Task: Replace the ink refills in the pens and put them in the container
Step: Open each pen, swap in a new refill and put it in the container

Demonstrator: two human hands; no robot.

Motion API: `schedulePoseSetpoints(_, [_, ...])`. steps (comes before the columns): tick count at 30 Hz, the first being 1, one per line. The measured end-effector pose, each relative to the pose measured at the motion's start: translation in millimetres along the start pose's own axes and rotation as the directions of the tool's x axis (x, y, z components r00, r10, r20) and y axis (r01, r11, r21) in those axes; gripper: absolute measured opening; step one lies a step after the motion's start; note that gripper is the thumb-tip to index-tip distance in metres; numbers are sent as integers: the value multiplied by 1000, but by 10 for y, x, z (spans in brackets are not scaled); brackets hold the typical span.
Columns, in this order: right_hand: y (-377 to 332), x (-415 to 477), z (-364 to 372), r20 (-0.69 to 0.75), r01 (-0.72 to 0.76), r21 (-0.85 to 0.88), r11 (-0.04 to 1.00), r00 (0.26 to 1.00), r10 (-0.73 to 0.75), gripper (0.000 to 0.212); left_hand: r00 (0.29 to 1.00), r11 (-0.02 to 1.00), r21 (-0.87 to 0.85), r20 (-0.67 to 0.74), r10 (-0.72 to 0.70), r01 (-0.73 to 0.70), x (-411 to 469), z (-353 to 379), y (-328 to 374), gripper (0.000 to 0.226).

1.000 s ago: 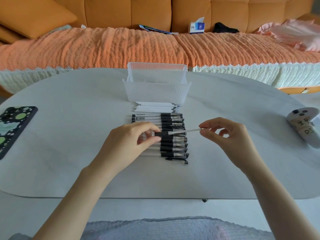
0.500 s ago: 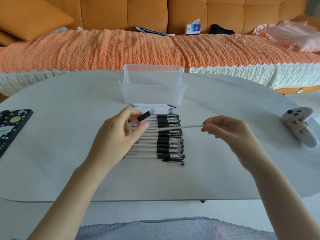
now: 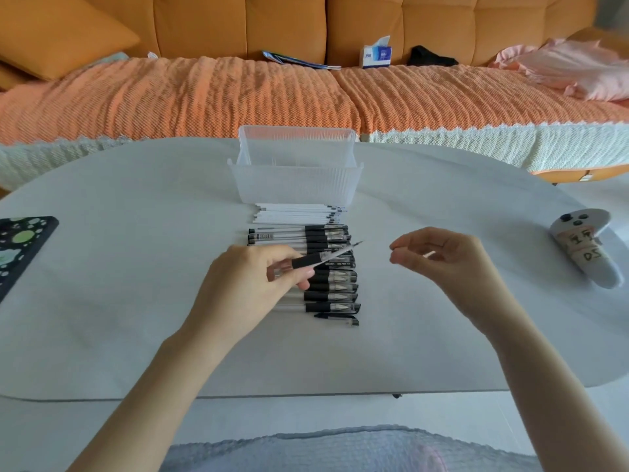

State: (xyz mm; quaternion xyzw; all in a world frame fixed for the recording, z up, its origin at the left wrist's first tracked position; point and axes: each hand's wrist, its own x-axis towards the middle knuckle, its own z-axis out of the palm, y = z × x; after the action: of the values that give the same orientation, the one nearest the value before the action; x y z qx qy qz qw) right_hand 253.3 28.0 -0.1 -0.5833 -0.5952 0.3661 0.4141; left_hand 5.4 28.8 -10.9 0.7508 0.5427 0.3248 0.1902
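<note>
My left hand (image 3: 248, 287) holds a pen (image 3: 320, 259) by its clear barrel just behind the black grip, tip slanting up and right, above a row of several black-grip pens (image 3: 335, 298) on the table. My right hand (image 3: 442, 260) hovers to the right of the row. Its fingers are pinched on a thin white ink refill (image 3: 429, 254), of which only a short end shows. A stack of white refills (image 3: 299, 212) lies behind the pens. A clear ribbed plastic container (image 3: 296, 185) stands beyond them. A loose pen cap (image 3: 340, 319) lies at the row's near end.
A phone in a black, green-spotted case (image 3: 20, 247) lies at the pale table's (image 3: 136, 301) left edge. A white game controller (image 3: 585, 250) rests at the right. An orange sofa with a tissue box (image 3: 376, 56) stands behind the table.
My right hand has moved right and apart from the pen with the refill it drew out. My left hand has lowered the pen, its tip still pointing up and right.
</note>
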Motion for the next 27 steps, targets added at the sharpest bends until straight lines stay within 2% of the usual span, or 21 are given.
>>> schedulePoseSetpoints(3, [126,-22,116,92,64,-325,944,995,-36,7,1000,998,-56,-2,-16,16,3,20,-14,17])
schedulePoseSetpoints(5, [188,-38,238,139,96,-437,894,990,-38,6,1000,997,-74,15,-22,24,9,52,-7,14])
schedulePoseSetpoints(18, [186,-15,280,140,40,-377,925,990,14,25,998,995,-86,43,-39,43,8,108,25,8])
schedulePoseSetpoints(20, [164,-15,240,94,28,-296,955,996,0,21,998,995,-91,43,-47,50,6,116,33,8])
schedulePoseSetpoints(23, [51,-36,196,54,-40,16,999,998,39,16,997,991,-121,48,-53,59,6,135,51,6])
schedulePoseSetpoints(27, [-34,-83,288,109,-132,375,917,989,98,27,998,988,-149,59,-27,35,2,174,102,7])
